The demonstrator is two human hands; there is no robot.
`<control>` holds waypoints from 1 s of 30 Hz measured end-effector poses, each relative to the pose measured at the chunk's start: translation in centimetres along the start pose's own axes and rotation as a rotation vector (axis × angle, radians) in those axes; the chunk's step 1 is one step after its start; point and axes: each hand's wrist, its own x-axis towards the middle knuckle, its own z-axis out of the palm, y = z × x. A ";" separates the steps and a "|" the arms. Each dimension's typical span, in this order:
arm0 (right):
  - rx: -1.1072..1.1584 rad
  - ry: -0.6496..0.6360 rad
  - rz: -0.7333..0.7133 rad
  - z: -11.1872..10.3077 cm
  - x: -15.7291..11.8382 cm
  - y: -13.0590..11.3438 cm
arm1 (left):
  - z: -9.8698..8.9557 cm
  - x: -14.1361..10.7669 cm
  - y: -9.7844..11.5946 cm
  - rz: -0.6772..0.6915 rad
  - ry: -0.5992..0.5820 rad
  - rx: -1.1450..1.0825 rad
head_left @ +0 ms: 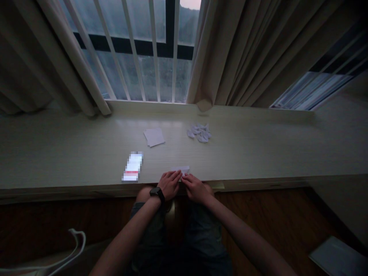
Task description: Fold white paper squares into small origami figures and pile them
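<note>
A small piece of folded white paper lies at the front edge of the pale ledge, with a straight upper edge and a pointed right corner. My left hand, with a dark watch on its wrist, presses the paper with its fingers close together. From the other side, my right hand pinches the paper's near part, its fingertips almost touching the left hand's. The near part of the paper is hidden under my fingers. Farther back sit a small stack of square white paper sheets and a loose pile of crumpled or folded paper pieces.
A phone with a lit, blurred screen lies left of my hands on the ledge. Beyond stand a barred window and long curtains. A white cord is at lower left, and a flat pale object at lower right.
</note>
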 end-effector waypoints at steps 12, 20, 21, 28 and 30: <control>-0.160 0.003 0.015 -0.2 0.4 0.6 | 0.1 -0.1 0.6 -0.024 0.033 0.036; -0.146 -0.031 -0.027 -0.5 0.6 1.1 | 0.5 -0.2 1.3 -0.044 0.033 0.097; -0.147 -0.036 -0.035 -0.6 0.6 1.1 | 0.6 -0.3 1.3 -0.044 0.035 0.101; -0.162 -0.033 -0.070 -1.1 0.5 1.2 | 0.9 -0.5 1.6 -0.068 0.048 0.117; -0.166 -0.038 -0.072 -1.2 0.4 1.2 | 0.9 -0.5 1.8 -0.078 0.045 0.123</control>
